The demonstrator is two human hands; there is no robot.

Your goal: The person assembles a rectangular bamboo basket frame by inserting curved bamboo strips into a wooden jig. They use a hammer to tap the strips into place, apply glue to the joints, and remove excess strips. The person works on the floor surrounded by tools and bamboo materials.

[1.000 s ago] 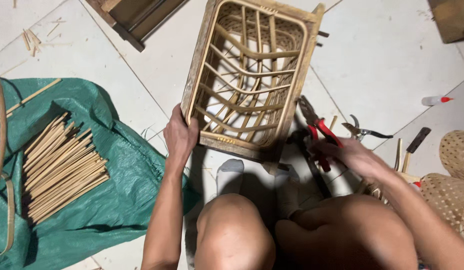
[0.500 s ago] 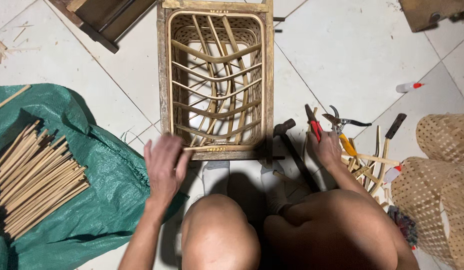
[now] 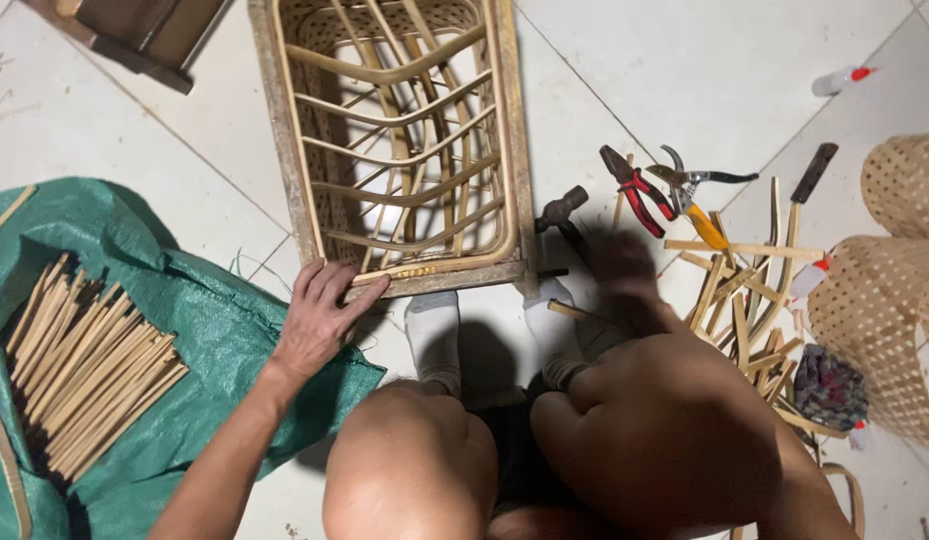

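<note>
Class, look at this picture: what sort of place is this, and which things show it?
Probably a home craft workspace on a tiled floor: a half-built rattan frame, cut bamboo sticks on a green tarp, and pliers lying nearby.

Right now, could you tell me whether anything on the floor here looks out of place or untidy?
Yes: loose bamboo strips lie scattered at crossing angles beside the pliers and pruning shears, whereas the sticks on the green tarp sit in a neat pile.

Basket frame (image 3: 405,150) ahead, stick bundle (image 3: 85,365) left, pliers (image 3: 635,188) right.
</note>
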